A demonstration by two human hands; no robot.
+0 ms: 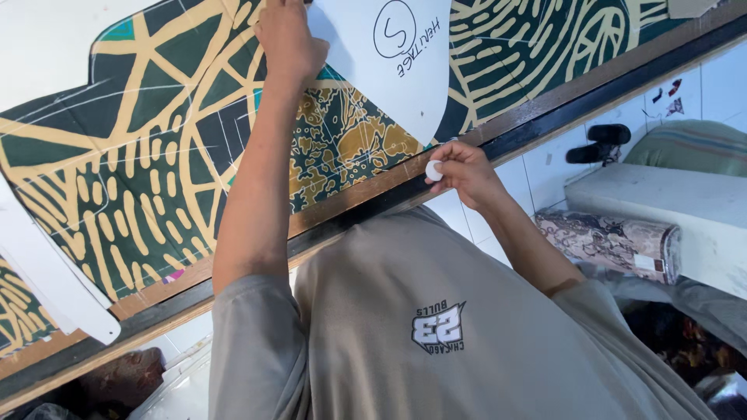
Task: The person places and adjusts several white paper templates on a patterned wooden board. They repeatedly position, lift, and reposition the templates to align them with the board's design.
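Two hands are at work over a desk [545, 109] with a dark front edge. A big cloth [156, 155] lies spread on the desk. It is dark green with tan lines, dots and leaf shapes.

The left hand [288, 39] is stretched far out over the cloth. It presses flat down on the edge of a white paper shape [389, 85]. The fingers are hidden at the top of the view, so I cannot tell if they curl around anything. The paper shape lies on top of the cloth, and its rounded tip points toward the person.

The right hand [463, 171] is close to the body, right at the desk's front edge, just below the tip of the paper shape. Its fingers pinch a small white round piece that looks like chalk [433, 170]. The chalk is near the paper's tip but not touching it.

Another white paper piece [54, 280] lies on the cloth at the left side.

Under the desk, on the right, a roll of patterned cloth [607, 241] rests on the floor next to a white block [661, 206]. The person wears a grey shirt [405, 327].
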